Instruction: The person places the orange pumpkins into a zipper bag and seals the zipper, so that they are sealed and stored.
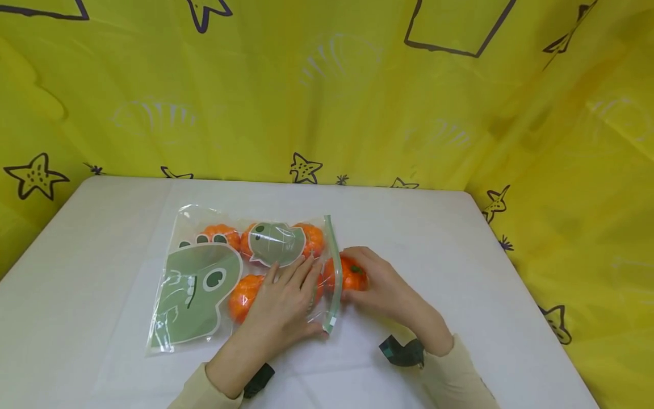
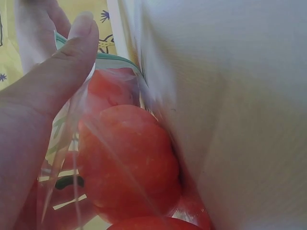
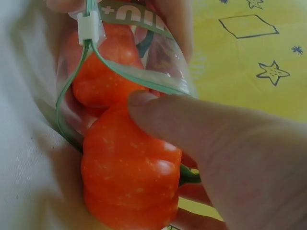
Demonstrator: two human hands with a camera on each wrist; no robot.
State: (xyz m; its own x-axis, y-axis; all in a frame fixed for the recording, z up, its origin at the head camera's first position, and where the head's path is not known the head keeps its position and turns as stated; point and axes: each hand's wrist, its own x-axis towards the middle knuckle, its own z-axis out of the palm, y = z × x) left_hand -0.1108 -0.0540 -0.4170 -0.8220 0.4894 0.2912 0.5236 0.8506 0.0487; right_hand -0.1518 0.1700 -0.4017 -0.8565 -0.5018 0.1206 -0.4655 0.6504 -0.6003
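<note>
A clear zip bag [image 1: 174,272] with green dinosaur prints lies on the table, several orange pumpkins inside. My left hand [image 1: 283,307] rests over the bag near its mouth, fingers stretched across the plastic. Its thumb [image 2: 76,52] lies by the green zip edge. My right hand [image 1: 380,278] grips another orange pumpkin [image 3: 132,167] with a green stem, thumb on one side and fingers on the other. That pumpkin sits partway in the parted mouth, against a pumpkin [image 3: 105,67] inside. The white slider [image 3: 88,28] is at one end of the zip.
The table [image 1: 419,238] has a white cover. A yellow curtain [image 1: 327,102] with drawn stars and fish hangs behind it and along its right side. Dark wrist mounts [image 1: 401,351] show beside both forearms.
</note>
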